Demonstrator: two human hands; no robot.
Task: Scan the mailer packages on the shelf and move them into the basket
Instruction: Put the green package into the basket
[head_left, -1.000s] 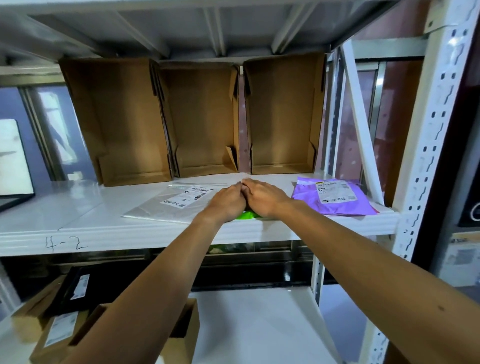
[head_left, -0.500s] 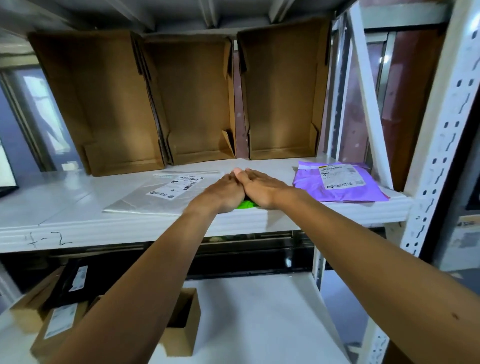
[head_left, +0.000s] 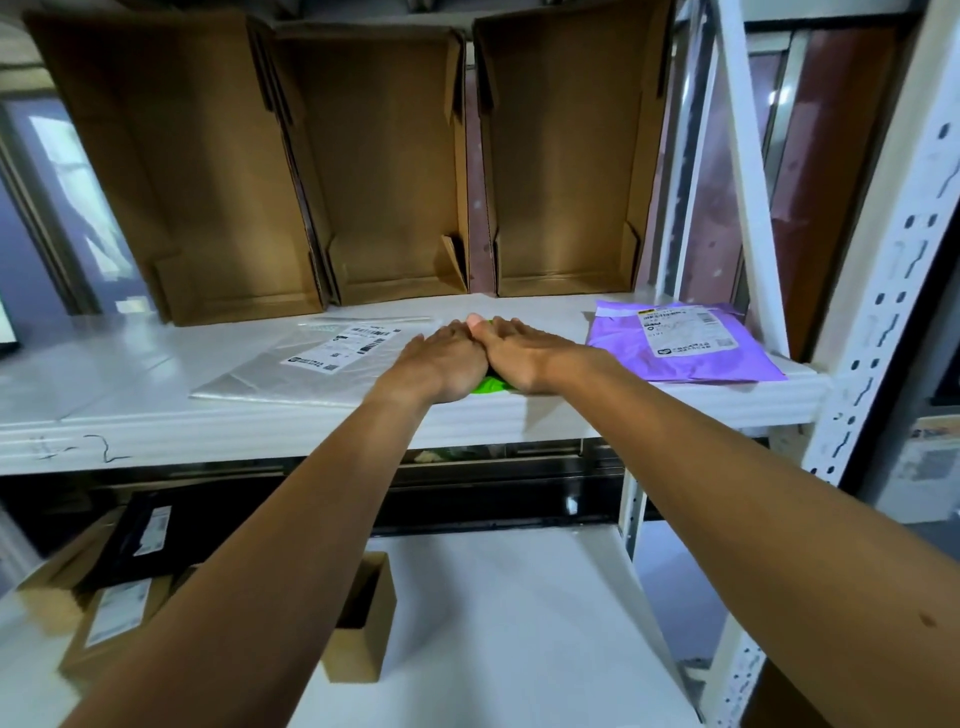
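Observation:
Both hands lie side by side, palms down, on a green mailer (head_left: 489, 385) at the front middle of the white shelf (head_left: 156, 431). My left hand (head_left: 441, 358) and my right hand (head_left: 524, 353) touch each other and cover nearly all of the green mailer; only a small patch shows between the wrists. A clear-grey mailer (head_left: 311, 364) with a white label lies flat to the left of the hands. A purple mailer (head_left: 680, 343) with a label lies to the right. No basket or scanner is in view.
Three brown cardboard bins (head_left: 395, 171) stand at the back of the shelf. A white perforated upright (head_left: 883, 291) and a diagonal brace (head_left: 748, 197) bound the right side. On the lower shelf sit small cardboard boxes (head_left: 358, 623) and a black mailer (head_left: 135, 540).
The camera has moved closer and tilted a little, so the shelf looks larger. Both hands stay pressed on the green mailer, with the fingers now stretched flatter forward.

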